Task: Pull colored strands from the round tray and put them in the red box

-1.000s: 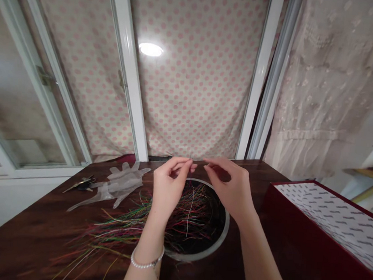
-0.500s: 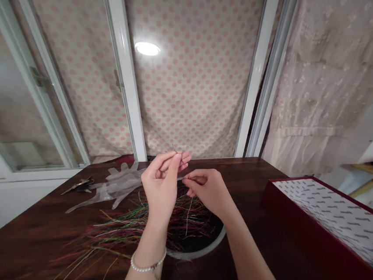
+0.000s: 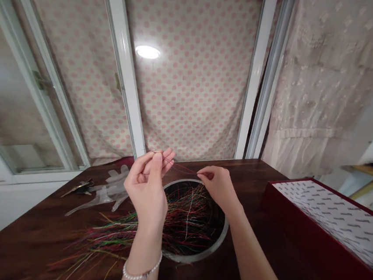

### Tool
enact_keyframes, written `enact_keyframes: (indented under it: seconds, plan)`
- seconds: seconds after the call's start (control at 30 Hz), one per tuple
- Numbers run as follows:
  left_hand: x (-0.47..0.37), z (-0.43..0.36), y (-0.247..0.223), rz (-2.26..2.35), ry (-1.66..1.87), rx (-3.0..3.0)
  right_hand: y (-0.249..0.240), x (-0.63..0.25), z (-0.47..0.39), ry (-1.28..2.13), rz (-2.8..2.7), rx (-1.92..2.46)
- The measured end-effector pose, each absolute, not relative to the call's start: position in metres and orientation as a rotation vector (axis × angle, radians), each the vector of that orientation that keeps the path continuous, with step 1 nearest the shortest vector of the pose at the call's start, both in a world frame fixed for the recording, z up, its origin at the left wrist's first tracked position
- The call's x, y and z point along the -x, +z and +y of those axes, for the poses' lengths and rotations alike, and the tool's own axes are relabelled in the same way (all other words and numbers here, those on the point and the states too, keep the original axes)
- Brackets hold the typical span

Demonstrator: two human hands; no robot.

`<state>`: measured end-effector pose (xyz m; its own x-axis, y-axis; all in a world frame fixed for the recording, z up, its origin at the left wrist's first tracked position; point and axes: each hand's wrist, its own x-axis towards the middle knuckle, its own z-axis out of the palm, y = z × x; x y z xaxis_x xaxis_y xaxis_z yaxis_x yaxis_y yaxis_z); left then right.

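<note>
A thin red wire (image 3: 184, 168) stretches between my two hands, above the table. My left hand (image 3: 149, 180) pinches one part of it between thumb and forefinger, the other fingers loosely curled. To the right, my right hand (image 3: 218, 185) pinches the other part with its fingertips. Below them lies a large bundle of thin, many-coloured wires (image 3: 111, 234), spilling leftward out of a dark round tray with a pale rim (image 3: 225, 232). One white wire (image 3: 189, 215) lies across the bundle. My left forearm hides some of the bundle.
Clear plastic gloves (image 3: 103, 195) lie on the dark wooden table (image 3: 242, 273) to the left. Beside them is a small bunch of metal items, perhaps keys (image 3: 83, 188). A dark red box (image 3: 313, 227) with a white patterned inside stands at the right. Curtained windows rise behind.
My hands have moved apart, the left one leftward and the right one slightly rightward. The red wire now spans the gap, and more of the round tray shows.
</note>
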<state>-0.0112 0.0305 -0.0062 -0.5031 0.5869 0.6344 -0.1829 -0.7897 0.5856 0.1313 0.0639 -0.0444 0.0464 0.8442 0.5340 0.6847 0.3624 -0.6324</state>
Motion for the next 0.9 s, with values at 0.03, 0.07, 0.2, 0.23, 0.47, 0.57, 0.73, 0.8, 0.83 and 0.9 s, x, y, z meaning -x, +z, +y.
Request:
enact_keyframes:
  seconds: [0.03, 0.07, 0.2, 0.23, 0.47, 0.57, 0.73, 0.8, 0.83, 0.9]
  plan:
    - [0.011, 0.031, -0.007, 0.634, 2.302, -1.212, -0.046, -0.132, 0.067, 0.206, -1.688, 1.402]
    - [0.012, 0.032, -0.007, 0.635, 2.303, -1.206, -0.048, -0.134, 0.070, 0.202, -1.693, 1.432]
    - [0.013, 0.033, -0.007, 0.632, 2.306, -1.177, -0.055, -0.138, 0.078, 0.213, -1.717, 1.561]
    - [0.014, 0.034, -0.007, 0.640, 2.304, -1.177, -0.057, -0.139, 0.080, 0.222, -1.725, 1.592]
    - [0.021, 0.034, -0.005, 0.671, 2.324, -1.176, -0.071, -0.149, 0.086, 0.299, -1.762, 1.716]
    - [0.025, 0.033, -0.004, 0.708, 2.321, -1.175, -0.069, -0.154, 0.083, 0.292, -1.718, 1.749]
    - [0.032, 0.032, -0.004, 0.791, 2.072, -1.340, -0.044, -0.157, 0.067, 0.280, -1.638, 1.649]
    - [0.033, 0.030, -0.003, 0.821, 1.933, -1.415, -0.032, -0.153, 0.056, 0.364, -1.658, 1.487]
    - [0.034, 0.029, -0.002, 0.837, 1.839, -1.458, -0.027, -0.150, 0.049, 0.450, -1.666, 1.355]
    - [0.034, 0.024, 0.001, 0.851, 1.624, -1.542, -0.017, -0.143, 0.036, 0.687, -1.629, 1.006]
